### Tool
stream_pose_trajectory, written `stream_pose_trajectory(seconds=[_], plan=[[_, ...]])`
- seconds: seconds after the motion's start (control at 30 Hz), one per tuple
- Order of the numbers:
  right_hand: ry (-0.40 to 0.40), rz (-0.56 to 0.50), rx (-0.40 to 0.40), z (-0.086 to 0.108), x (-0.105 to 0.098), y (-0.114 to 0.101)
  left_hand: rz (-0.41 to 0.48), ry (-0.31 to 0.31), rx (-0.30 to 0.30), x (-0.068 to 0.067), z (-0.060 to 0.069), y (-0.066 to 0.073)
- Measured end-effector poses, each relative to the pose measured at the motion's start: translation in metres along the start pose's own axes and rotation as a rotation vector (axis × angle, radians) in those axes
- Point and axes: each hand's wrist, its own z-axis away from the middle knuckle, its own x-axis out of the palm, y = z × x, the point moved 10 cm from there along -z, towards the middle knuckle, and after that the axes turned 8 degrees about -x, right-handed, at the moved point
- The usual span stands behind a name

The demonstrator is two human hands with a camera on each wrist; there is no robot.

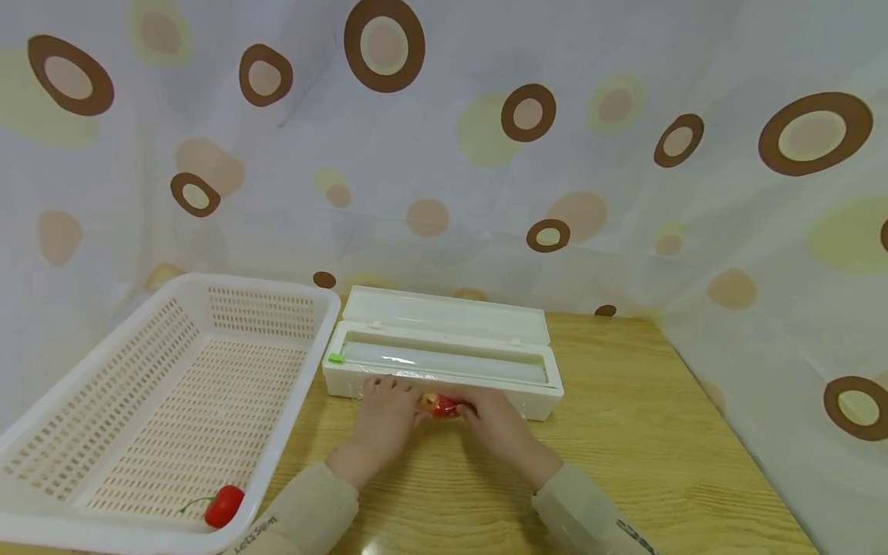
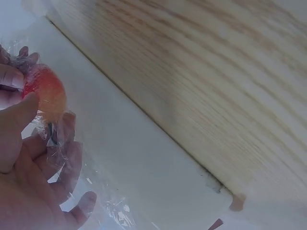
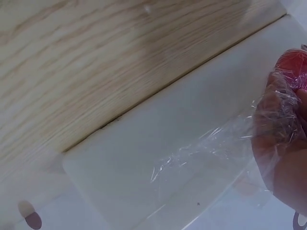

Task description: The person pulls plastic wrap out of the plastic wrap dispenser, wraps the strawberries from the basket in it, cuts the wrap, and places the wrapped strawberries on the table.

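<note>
A red and yellow fruit-like item [image 1: 439, 405] wrapped in clear film is held between both hands, in front of a white film box [image 1: 444, 376]. The left hand [image 1: 386, 412] holds its yellow end; in the left wrist view the thumb touches the item [image 2: 48, 93] and the fingers curl under the film. The right hand [image 1: 494, 424] pinches the red end, its fingers covered by crinkled film [image 3: 283, 108] in the right wrist view. Film stretches from the hands to the box front. Inside the box lies a roll [image 1: 444, 362].
A white perforated basket [image 1: 291, 416] stands at the left with a red cherry-like item [image 1: 224, 506] in its near corner. The box lid [image 1: 447, 314] stands raised at the back. A wooden table [image 1: 624, 416] extends to the right, before a patterned curtain [image 1: 444, 177].
</note>
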Motion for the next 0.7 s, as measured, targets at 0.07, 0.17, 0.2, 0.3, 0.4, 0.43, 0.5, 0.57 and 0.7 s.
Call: stream_pose_trajectory(seconds=[0.07, 0.17, 0.2, 0.3, 0.4, 0.43, 0.5, 0.57, 0.7], plan=[[0.004, 0.001, 0.013, 0.000, -0.001, 0.001, 0.010, -0.001, -0.010, 0.001, -0.001, -0.002], [0.006, -0.009, 0.032, 0.000, -0.001, 0.005, 0.014, 0.021, -0.037, -0.002, -0.002, -0.005], [0.004, -0.018, 0.035, 0.000, -0.001, 0.006, 0.011, 0.040, -0.041, -0.005, -0.002, -0.006], [0.005, -0.060, 0.043, -0.001, -0.003, 0.008, -0.028, 0.107, -0.029, -0.015, 0.000, -0.004], [-0.008, -0.105, 0.056, -0.002, -0.004, 0.010, -0.035, 0.154, 0.002, -0.020, 0.002, -0.001], [-0.013, -0.114, 0.064, -0.002, -0.004, 0.010, -0.024, 0.158, 0.005, -0.020, 0.002, 0.000], [-0.035, -0.107, 0.083, -0.001, -0.003, 0.011, 0.004, 0.153, -0.001, -0.018, 0.002, -0.002], [-0.050, -0.071, 0.090, -0.001, -0.003, 0.010, 0.029, 0.148, -0.019, -0.017, 0.000, -0.004], [0.002, 0.125, -0.048, 0.005, -0.009, -0.004, 0.025, 0.137, -0.037, -0.016, -0.004, -0.007]])
